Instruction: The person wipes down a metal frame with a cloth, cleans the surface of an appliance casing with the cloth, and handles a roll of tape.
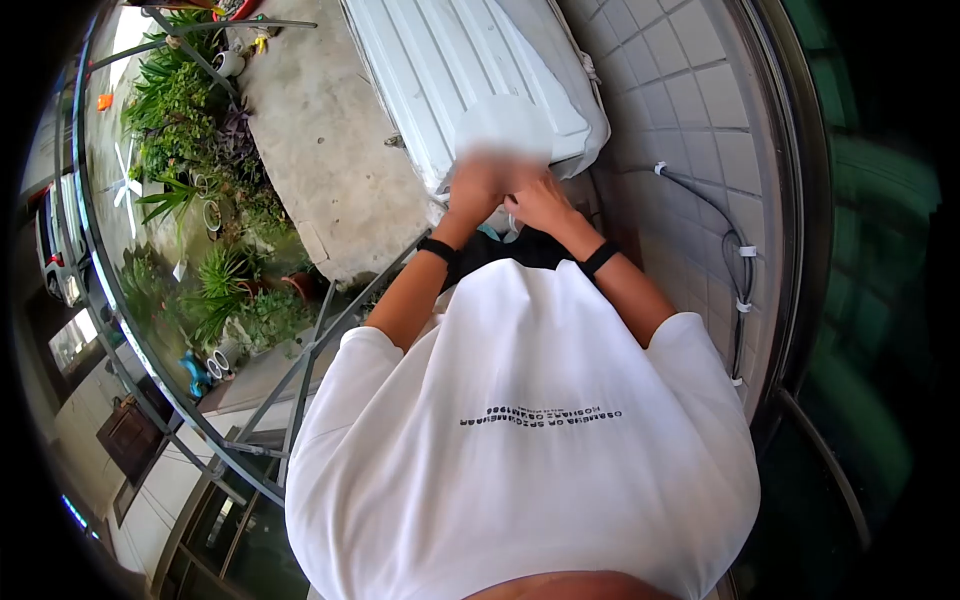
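A long white ribbed rectangular cover (460, 70) lies ahead, between grey concrete paving (320, 130) and a grey tiled wall (690, 110). At its near end, the left hand (474, 190) and right hand (540, 203) are close together; blur hides the fingers, so I cannot tell whether they grasp. Black fabric wristbands (438, 249) circle both wrists.

Bright daylight, black fisheye edges, curved lines; blur smears the fingers (503, 172).
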Action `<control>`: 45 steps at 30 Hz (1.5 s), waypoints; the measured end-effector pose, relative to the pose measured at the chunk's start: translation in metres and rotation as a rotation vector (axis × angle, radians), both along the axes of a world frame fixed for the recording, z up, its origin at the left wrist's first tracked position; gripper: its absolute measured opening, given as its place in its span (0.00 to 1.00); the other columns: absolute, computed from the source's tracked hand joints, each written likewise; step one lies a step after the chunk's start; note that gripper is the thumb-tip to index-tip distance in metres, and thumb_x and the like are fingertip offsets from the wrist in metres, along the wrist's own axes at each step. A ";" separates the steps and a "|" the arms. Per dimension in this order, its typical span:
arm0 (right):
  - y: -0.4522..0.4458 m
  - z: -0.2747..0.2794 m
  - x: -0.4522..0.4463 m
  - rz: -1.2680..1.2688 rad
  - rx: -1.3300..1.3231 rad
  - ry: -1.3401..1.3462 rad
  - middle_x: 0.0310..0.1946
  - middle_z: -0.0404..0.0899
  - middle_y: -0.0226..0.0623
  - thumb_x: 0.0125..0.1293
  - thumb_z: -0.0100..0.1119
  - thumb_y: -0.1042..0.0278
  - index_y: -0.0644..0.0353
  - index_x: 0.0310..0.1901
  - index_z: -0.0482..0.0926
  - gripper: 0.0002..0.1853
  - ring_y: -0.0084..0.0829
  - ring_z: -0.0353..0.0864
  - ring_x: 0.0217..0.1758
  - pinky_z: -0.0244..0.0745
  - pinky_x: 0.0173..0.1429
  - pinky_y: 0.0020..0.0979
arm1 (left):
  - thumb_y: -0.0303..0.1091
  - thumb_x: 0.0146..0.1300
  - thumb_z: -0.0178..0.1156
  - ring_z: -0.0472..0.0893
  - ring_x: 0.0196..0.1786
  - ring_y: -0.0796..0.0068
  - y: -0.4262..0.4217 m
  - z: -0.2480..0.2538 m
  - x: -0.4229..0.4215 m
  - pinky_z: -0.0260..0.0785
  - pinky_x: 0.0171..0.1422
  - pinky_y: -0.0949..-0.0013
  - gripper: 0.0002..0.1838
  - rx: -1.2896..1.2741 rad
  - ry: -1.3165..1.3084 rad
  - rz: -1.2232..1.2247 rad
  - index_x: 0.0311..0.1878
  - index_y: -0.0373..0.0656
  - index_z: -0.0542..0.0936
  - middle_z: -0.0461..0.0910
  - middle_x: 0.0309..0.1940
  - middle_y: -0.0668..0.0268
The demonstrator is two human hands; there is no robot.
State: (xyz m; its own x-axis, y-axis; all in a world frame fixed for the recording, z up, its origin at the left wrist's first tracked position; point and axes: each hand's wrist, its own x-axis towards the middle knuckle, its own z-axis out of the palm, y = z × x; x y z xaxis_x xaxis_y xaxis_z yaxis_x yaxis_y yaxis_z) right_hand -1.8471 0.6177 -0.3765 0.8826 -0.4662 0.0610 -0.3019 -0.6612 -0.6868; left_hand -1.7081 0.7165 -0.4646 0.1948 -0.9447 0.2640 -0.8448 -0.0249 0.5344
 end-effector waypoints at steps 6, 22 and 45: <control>0.041 -0.032 0.042 0.231 -0.005 0.068 0.66 0.69 0.54 0.57 0.69 0.58 0.61 0.67 0.69 0.37 0.55 0.65 0.71 0.58 0.76 0.49 | 0.38 0.62 0.64 0.78 0.47 0.56 0.062 0.037 0.048 0.73 0.54 0.60 0.23 0.116 0.422 0.059 0.57 0.38 0.77 0.79 0.45 0.52; -0.070 -0.028 0.009 -0.188 -0.292 0.247 0.64 0.74 0.52 0.53 0.65 0.75 0.61 0.50 0.74 0.20 0.52 0.74 0.63 0.72 0.65 0.45 | 0.32 0.75 0.52 0.81 0.54 0.67 0.090 0.058 0.074 0.74 0.59 0.64 0.17 0.528 0.886 -0.118 0.65 0.43 0.72 0.83 0.53 0.59; 0.005 -0.026 0.150 0.090 -0.178 0.158 0.57 0.82 0.40 0.48 0.57 0.85 0.56 0.57 0.80 0.29 0.46 0.81 0.52 0.78 0.56 0.43 | 0.37 0.70 0.57 0.85 0.43 0.56 0.133 0.008 0.104 0.75 0.53 0.61 0.15 0.430 0.919 0.126 0.56 0.43 0.81 0.86 0.43 0.53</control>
